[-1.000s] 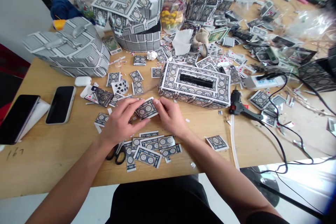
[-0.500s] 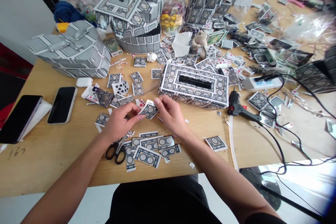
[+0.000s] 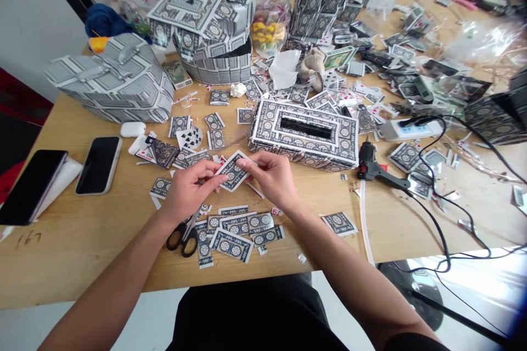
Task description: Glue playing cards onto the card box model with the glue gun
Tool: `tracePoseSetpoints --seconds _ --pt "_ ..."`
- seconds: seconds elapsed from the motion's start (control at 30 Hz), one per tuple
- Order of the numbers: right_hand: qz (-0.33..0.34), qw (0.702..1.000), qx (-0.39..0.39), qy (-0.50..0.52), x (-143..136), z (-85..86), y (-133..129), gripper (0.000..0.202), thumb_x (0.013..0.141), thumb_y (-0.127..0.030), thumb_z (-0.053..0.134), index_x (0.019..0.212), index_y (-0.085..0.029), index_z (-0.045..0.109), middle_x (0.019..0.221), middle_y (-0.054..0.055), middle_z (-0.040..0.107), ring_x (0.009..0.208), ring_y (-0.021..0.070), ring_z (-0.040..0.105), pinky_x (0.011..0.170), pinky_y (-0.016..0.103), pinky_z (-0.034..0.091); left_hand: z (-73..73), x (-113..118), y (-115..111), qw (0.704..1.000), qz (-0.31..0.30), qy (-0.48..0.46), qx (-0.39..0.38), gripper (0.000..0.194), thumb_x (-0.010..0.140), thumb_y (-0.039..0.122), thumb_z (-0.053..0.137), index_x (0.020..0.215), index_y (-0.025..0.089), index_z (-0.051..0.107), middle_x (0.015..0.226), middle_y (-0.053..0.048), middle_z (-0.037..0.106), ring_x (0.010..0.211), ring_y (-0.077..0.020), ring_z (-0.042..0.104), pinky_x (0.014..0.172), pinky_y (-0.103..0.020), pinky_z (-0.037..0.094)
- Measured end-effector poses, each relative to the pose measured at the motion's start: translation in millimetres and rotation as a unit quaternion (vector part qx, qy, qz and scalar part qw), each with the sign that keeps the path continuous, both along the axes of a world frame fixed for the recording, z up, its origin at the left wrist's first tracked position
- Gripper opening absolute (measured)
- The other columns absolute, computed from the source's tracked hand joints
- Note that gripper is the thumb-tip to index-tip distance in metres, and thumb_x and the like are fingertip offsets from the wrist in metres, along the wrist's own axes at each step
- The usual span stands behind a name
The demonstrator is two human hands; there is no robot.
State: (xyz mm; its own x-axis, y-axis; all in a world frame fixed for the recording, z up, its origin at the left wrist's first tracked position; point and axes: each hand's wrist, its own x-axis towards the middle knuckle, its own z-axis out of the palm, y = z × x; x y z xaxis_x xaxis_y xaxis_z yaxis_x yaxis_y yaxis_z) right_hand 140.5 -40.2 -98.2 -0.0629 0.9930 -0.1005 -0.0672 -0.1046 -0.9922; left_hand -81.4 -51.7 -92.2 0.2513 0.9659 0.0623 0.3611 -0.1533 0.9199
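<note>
Between my two hands is a playing card (image 3: 231, 173), its dark patterned back facing up. My left hand (image 3: 190, 188) pinches its left edge between thumb and fingers. On the opposite edge, my right hand (image 3: 272, 176) grips with the thumb on top and the fingers mostly hidden beneath. Below the hands lie several cut card strips (image 3: 233, 245). Black-handled scissors (image 3: 185, 237) rest beside them, their blades partly under the strips and my left hand. Just behind my right hand stands a box covered in cards (image 3: 304, 134), with a dark slot in its top.
A black glue gun (image 3: 376, 167) with a trailing cable lies to the right, near a white power strip (image 3: 409, 130). Card-woven bags (image 3: 117, 82) and a lidded card basket (image 3: 218, 63) stand behind. Two phones lie left, one a black-screened phone (image 3: 99, 165). Loose cards pile up at back right.
The card has turned in my hands and now shows more of its back. My right hand has shifted slightly, its thumb further over the card. The things on the table stay put.
</note>
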Motion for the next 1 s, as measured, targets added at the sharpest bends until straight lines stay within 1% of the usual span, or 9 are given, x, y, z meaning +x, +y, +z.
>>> tracePoseSetpoints --seconds 0.1,0.17,0.3,0.43,0.6,0.73,0.87,0.93,1.0 --pt "-0.002 0.999 -0.014 0.036 -1 0.4 2 0.047 0.078 -0.063 0.09 0.08 -0.018 0.078 0.07 0.003 0.075 0.059 0.0148 0.065 0.053 0.029 0.053 -1.4 -1 1 1.0 -0.028 -0.008 -0.009 0.025 0.093 0.04 0.085 0.106 0.021 0.078 0.091 -0.003 0.084 0.075 -0.0173 0.077 0.073 -0.026 0.06" --pt "-0.005 0.999 -0.018 0.049 -1 0.5 2 0.046 0.079 -0.062 0.091 0.08 -0.018 0.078 0.072 0.004 0.075 0.06 0.015 0.066 0.054 0.029 0.055 -0.3 -1 1 0.999 -0.037 -0.001 -0.013 0.021 0.092 0.039 0.086 0.1 0.021 0.079 0.09 -0.002 0.084 0.075 -0.017 0.076 0.071 -0.026 0.059" --pt "-0.002 0.999 0.0 0.049 -1 -0.8 1 0.042 0.082 -0.059 0.09 0.081 -0.019 0.078 0.07 0.003 0.075 0.057 0.0135 0.063 0.051 0.028 0.053 1.0 -1 3 1.0 -0.002 0.007 -0.015 0.018 0.095 0.037 0.081 0.09 0.02 0.077 0.071 0.002 0.077 0.063 -0.0141 0.07 0.061 -0.023 0.054" --pt "0.016 0.998 0.015 0.062 -1 -4.4 2 0.04 0.082 -0.057 0.091 0.089 -0.019 0.081 0.077 0.004 0.078 0.061 0.015 0.066 0.054 0.029 0.056 -5.2 -6 5 0.999 0.032 0.015 0.0 0.018 0.095 0.037 0.081 0.1 0.02 0.079 0.077 0.0 0.079 0.065 -0.0151 0.072 0.062 -0.024 0.055" --pt "-0.002 0.996 0.019 0.088 -1 -4.2 2 0.034 0.086 -0.051 0.088 0.095 -0.019 0.08 0.088 0.006 0.082 0.072 0.0169 0.072 0.062 0.031 0.061 -6.0 -17 14 0.987 0.081 0.077 0.118 0.023 0.101 0.04 0.075 0.111 0.021 0.08 0.099 -0.004 0.084 0.083 -0.0188 0.077 0.082 -0.031 0.063" --pt "-0.018 0.996 0.037 0.083 0 -2.6 2 0.033 0.089 -0.05 0.085 0.102 -0.02 0.079 0.092 0.006 0.082 0.079 0.0185 0.073 0.065 0.032 0.062 -2.1 -22 22 0.937 0.086 0.229 0.251 0.027 0.106 0.04 0.066 0.117 0.022 0.081 0.127 -0.012 0.078 0.121 -0.0289 0.073 0.112 -0.047 0.056" --pt "-0.012 0.996 0.049 0.071 -1 -5.0 2 0.031 0.091 -0.048 0.083 0.103 -0.02 0.079 0.098 0.006 0.083 0.085 0.0193 0.074 0.072 0.034 0.061 -12.7 -22 27 0.904 0.066 0.363 0.215 0.042 0.107 0.047 0.062 0.14 0.023 0.075 0.167 -0.016 0.053 0.156 -0.0423 0.046 0.128 -0.066 0.036" --pt "-0.008 0.996 0.046 0.07 -2 -6.8 2 0.033 0.09 -0.048 0.083 0.106 -0.02 0.079 0.103 0.007 0.083 0.089 0.0205 0.076 0.078 0.036 0.062 -18.7 -22 28 0.902 0.053 0.38 0.196 0.046 0.109 0.046 0.058 0.148 0.023 0.069 0.17 -0.016 0.052 0.16 -0.0432 0.041 0.129 -0.068 0.033" --pt "-0.002 0.996 0.04 0.074 -2 -8.0 2 0.036 0.087 -0.048 0.085 0.109 -0.02 0.079 0.107 0.007 0.084 0.092 0.0215 0.077 0.083 0.038 0.063 -19.8 -23 28 0.91 0.055 0.355 0.204 0.046 0.111 0.041 0.055 0.151 0.022 0.066 0.164 -0.015 0.059 0.158 -0.0397 0.047 0.13 -0.065 0.035"
